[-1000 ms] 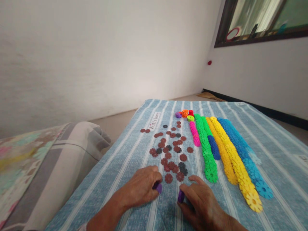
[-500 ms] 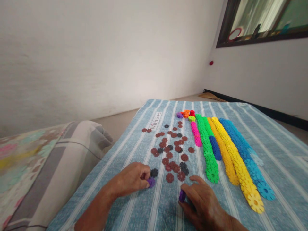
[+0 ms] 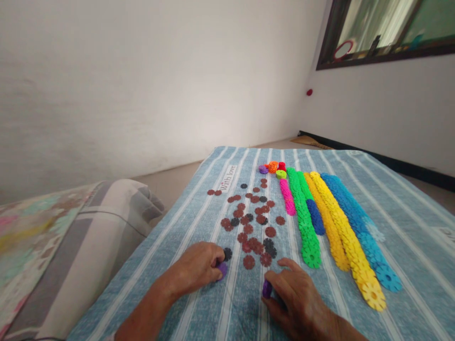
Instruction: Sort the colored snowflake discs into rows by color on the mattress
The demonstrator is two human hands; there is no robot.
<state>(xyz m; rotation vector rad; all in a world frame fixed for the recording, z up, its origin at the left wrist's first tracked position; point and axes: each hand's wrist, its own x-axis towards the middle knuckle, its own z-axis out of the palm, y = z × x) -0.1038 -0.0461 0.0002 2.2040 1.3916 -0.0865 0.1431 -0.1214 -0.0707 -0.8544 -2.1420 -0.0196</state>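
Purple discs [image 3: 267,288] are pinched in left hand [image 3: 199,264] and right hand [image 3: 298,296], striped cloth [image 3: 202,315] below, wall [image 3: 159,85] beyond.

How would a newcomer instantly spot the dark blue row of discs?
On the striped cloth, look right of the scattered brown discs. Between the long green row and the amber row lies the dark blue row, shorter and darker than both.

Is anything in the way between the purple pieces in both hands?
Nothing visible: only striped blue cloth separates the purple round piece in the left hand from the purple stack in the right hand. A brown flower-shaped disc lies beyond.
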